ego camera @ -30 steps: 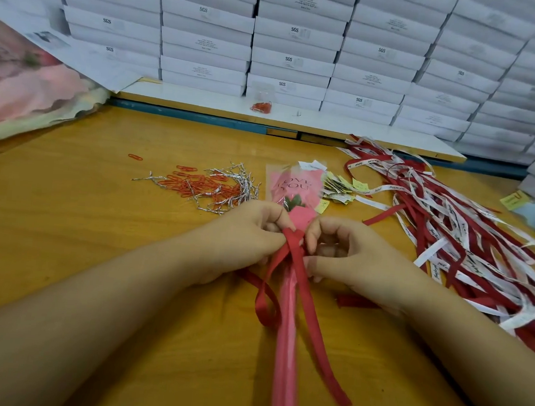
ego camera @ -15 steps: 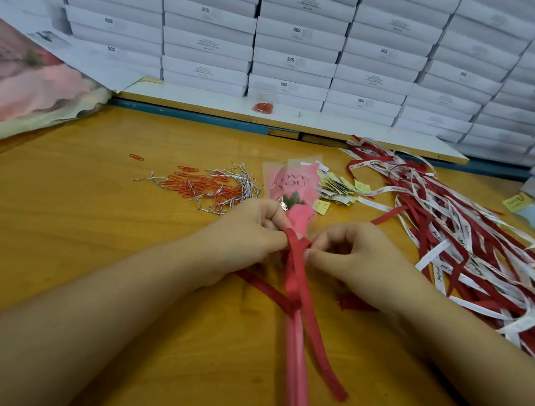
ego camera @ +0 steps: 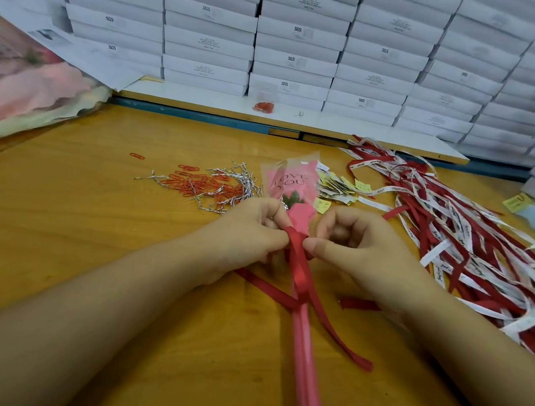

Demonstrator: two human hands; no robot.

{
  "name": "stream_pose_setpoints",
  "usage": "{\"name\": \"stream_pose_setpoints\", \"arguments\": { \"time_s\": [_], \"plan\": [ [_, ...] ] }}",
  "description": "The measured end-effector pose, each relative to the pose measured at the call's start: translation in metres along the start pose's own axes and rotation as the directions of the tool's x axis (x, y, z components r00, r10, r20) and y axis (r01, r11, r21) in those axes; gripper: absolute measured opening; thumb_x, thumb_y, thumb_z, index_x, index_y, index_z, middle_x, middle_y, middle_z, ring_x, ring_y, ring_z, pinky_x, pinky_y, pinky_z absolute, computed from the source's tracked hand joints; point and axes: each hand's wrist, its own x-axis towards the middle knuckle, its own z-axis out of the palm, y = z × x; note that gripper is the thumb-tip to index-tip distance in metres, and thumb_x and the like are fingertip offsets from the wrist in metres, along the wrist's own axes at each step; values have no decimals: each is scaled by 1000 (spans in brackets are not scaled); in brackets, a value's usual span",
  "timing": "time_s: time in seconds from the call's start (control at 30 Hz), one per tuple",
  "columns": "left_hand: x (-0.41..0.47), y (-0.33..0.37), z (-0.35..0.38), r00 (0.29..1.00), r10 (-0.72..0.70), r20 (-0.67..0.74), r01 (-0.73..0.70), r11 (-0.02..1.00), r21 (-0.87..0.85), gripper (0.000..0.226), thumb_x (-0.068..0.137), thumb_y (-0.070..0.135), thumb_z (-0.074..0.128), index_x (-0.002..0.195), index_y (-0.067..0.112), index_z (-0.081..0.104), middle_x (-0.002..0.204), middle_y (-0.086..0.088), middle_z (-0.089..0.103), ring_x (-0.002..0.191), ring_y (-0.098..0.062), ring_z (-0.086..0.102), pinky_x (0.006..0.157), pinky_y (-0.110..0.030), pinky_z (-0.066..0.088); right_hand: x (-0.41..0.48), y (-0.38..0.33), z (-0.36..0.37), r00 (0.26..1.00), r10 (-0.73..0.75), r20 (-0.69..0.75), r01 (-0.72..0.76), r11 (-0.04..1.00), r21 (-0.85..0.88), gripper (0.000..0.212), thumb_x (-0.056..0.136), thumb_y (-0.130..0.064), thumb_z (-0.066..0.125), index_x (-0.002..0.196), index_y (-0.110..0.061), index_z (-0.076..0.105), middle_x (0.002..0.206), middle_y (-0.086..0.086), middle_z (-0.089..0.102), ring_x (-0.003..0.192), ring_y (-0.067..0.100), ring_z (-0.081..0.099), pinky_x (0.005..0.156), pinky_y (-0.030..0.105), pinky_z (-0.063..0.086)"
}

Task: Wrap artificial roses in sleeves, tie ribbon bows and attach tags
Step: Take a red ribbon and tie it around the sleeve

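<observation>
1. Red ribbon point(ego camera: 299, 269) is pinched at the neck of the sleeved rose point(ego camera: 290, 185) by left hand point(ego camera: 251, 230) and right hand point(ego camera: 352, 244), with the fingers curled.
2. Sleeved rose is laid mid-surface point(ego camera: 65, 235), stem pointed to the near edge.
3. Ribbon pile point(ego camera: 465, 237) is spread toward the right edge; yellow tags point(ego camera: 338, 184) are heaped just beside the sleeve top.
4. Red paper clips point(ego camera: 197, 184) and silver twist ties point(ego camera: 239, 181) are heaped left of the sleeve.

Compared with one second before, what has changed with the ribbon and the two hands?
The red ribbon was drawn tighter: the slack loop hanging below the left hand flattened into a straight strand, and the free tail pulled up toward the hands. The left hand and the right hand kept pinching the ribbon at the sleeved rose.
</observation>
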Motion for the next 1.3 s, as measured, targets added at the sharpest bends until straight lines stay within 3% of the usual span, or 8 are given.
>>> {"name": "stream_pose_setpoints", "arguments": {
  "time_s": [0.33,0.6,0.7,0.77,0.87,1.0,1.13,1.3],
  "plan": [
    [0,1,-2,999,19,36,-20,999,28,22,83,0,66,70,13,53,43,9,52,39,-1,45,42,-13,36,-3,-6,-47,799,119,589,-309,922,234,35,86,-31,65,92,-2,46,57,-14,55,48,0,50,48,11,33],
    [0,5,-3,997,28,77,-30,999,37,22,87,2,63,73,14,50,56,5,65,41,-2,50,44,-15,39,-4,-8,-96,657,71,751,-439,846,304,28,94,-23,60,113,-4,54,44,3,29,34,8,41,48,16,37],
    [0,3,-6,998,24,55,-27,998,54,19,86,2,65,75,12,52,47,6,55,40,-3,49,44,-16,40,-10,-12,-106,701,65,710,-400,860,317,41,97,-32,54,116,4,48,40,7,32,36,10,30,51,20,32],
    [-1,2,-5,998,19,60,-23,997,70,18,86,4,66,76,11,53,48,5,54,41,-3,49,45,-16,41,-8,-15,-101,840,365,401,-317,930,-184,54,89,-59,49,105,-9,62,48,-1,42,45,6,37,53,20,34],
    [-1,4,-4,997,18,75,-25,995,96,16,86,6,66,78,11,54,52,2,57,43,-3,52,46,-15,42,0,-11,-84,931,205,-303,-366,498,-786,42,87,-58,44,90,-24,67,76,-12,56,65,3,47,60,24,36],
    [-2,5,-7,997,22,79,-29,996,87,15,87,7,66,77,11,55,55,0,63,46,-6,57,47,-14,44,1,-18,-35,994,24,-108,-77,851,-520,15,89,-39,56,92,-31,69,86,-8,68,78,2,60,70,23,47],
    [-2,3,-5,997,6,82,-6,1000,-3,14,87,4,64,77,10,56,58,-2,65,52,-10,61,55,-18,53,2,-10,-5,991,-1,133,69,860,-505,30,83,-17,68,111,-27,63,92,-7,65,80,2,58,69,17,48],
    [-3,2,-6,993,43,107,-45,999,12,16,89,3,61,75,9,65,62,0,67,58,-10,63,63,-19,55,4,-1,5,995,-68,73,94,890,-446,24,79,-10,74,98,-19,63,83,3,63,70,7,54,61,22,47]
  ]
}}
